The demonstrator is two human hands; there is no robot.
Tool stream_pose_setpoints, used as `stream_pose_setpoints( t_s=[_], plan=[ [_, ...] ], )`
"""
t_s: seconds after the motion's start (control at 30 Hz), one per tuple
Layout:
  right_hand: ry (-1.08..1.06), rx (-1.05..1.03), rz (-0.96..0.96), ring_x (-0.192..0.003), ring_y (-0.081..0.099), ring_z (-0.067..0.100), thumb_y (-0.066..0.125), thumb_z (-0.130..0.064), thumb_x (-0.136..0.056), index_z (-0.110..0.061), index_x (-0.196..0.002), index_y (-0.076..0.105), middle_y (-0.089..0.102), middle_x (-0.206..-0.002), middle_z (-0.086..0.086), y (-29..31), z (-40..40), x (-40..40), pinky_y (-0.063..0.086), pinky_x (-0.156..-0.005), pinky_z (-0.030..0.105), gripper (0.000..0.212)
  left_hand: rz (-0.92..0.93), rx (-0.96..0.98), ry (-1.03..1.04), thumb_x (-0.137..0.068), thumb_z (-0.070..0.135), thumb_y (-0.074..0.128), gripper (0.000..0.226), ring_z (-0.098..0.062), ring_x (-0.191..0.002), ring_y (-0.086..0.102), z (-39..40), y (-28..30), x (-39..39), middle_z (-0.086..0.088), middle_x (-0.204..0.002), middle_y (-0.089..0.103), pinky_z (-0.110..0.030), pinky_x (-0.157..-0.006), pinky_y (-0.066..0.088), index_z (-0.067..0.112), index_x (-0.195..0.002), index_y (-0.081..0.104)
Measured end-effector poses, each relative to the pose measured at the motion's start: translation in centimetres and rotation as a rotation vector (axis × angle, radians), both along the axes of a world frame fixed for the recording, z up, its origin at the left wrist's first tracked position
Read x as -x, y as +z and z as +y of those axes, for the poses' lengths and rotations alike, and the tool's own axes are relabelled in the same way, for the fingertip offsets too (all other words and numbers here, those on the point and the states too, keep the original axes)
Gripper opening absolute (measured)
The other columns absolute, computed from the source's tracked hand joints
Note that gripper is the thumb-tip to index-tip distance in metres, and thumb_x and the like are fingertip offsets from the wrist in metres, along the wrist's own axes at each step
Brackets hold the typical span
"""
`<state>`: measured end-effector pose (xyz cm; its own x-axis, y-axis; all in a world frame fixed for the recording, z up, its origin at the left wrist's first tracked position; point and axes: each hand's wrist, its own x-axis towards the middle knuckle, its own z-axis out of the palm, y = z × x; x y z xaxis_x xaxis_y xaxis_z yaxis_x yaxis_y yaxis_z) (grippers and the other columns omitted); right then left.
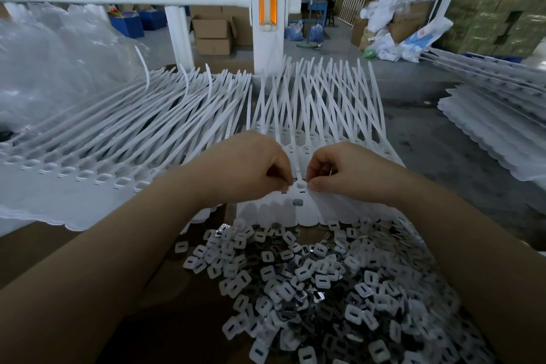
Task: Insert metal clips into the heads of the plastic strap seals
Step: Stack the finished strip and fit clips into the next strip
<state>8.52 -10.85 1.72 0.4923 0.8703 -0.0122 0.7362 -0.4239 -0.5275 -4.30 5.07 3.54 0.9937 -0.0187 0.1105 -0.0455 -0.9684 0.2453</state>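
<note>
A row of joined white plastic strap seals (307,133) lies in front of me, tails fanning away. My left hand (251,165) and my right hand (339,171) meet over one seal head (300,185), fingers curled and pinching it from either side. A small clip sits in that head between my fingertips. A grey metal clip (297,202) shows in the head just below. A large heap of loose white and metal clips (310,281) fills the near surface below my hands.
A second sheet of strap seals (103,133) spreads to the left, under clear plastic bags (53,62). More stacked seals (496,133) lie on the right. A white post with an orange reflector (267,9) and a white rail stand behind. Cardboard boxes (212,36) sit beyond.
</note>
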Motion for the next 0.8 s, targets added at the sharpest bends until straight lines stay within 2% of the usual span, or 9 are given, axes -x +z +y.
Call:
stream_pose_setpoints(
  t_s=[0.07,0.2,0.4,0.57,0.67,0.8],
  plan=[
    [0.001,0.003,-0.002,-0.073,0.06,-0.004,0.07,-0.026,-0.086,-0.03,-0.085,0.066,0.066,-0.082,-0.015,-0.1,0.0,0.0,0.043,-0.064,0.014,0.006,-0.007,0.041,-0.02,-0.084,0.03,0.073,0.011,0.008,-0.077,0.059,-0.9,-0.3,0.0,0.022,-0.079,0.062,-0.004,-0.07,0.044,0.029,-0.095,0.076],
    [0.006,0.007,0.004,-0.074,0.06,-0.004,0.071,-0.026,-0.086,-0.03,-0.086,0.066,0.066,-0.082,-0.015,0.0,0.0,0.0,0.044,-0.065,0.015,0.006,0.088,0.057,0.036,-0.082,0.041,0.074,0.02,0.003,-0.079,0.059,-1.8,-1.1,-0.2,0.015,-0.085,0.066,-0.02,-0.076,0.052,0.028,-0.096,0.073],
    [0.005,0.019,-0.017,-0.074,0.059,-0.004,0.07,-0.027,-0.087,-0.03,-0.086,0.065,0.065,-0.083,-0.015,0.0,-0.1,0.2,0.041,-0.062,0.013,0.006,0.155,0.119,0.094,-0.085,0.036,0.071,0.013,0.003,-0.075,0.055,-2.3,-1.4,-0.3,0.018,-0.078,0.059,-0.016,-0.069,0.047,0.027,-0.093,0.07],
    [0.003,0.019,-0.021,-0.076,0.059,-0.001,0.07,-0.026,-0.087,-0.027,-0.089,0.067,0.066,-0.085,-0.013,0.0,-0.1,0.3,0.045,-0.065,0.016,0.004,0.213,0.112,0.087,-0.087,0.035,0.066,0.017,-0.006,-0.08,0.059,-2.5,-1.4,-0.2,0.007,-0.087,0.064,-0.032,-0.077,0.055,0.021,-0.096,0.068],
    [0.003,0.02,-0.02,-0.076,0.06,-0.002,0.069,-0.026,-0.087,-0.025,-0.091,0.068,0.066,-0.085,-0.014,0.0,0.0,0.3,0.045,-0.066,0.016,0.004,0.218,0.119,0.079,-0.085,0.037,0.068,0.015,-0.004,-0.078,0.058,-2.5,-1.5,-0.1,0.008,-0.086,0.062,-0.029,-0.072,0.054,0.024,-0.092,0.065],
    [0.001,0.02,-0.022,-0.075,0.06,-0.002,0.069,-0.026,-0.087,-0.026,-0.09,0.068,0.066,-0.085,-0.014,-0.1,-0.1,0.3,0.044,-0.065,0.015,0.003,0.178,0.104,0.045,-0.081,0.032,0.071,0.017,0.0,-0.076,0.054,-2.7,-1.2,0.1,0.013,-0.082,0.058,-0.017,-0.065,0.047,0.034,-0.078,0.055]
  ],
)
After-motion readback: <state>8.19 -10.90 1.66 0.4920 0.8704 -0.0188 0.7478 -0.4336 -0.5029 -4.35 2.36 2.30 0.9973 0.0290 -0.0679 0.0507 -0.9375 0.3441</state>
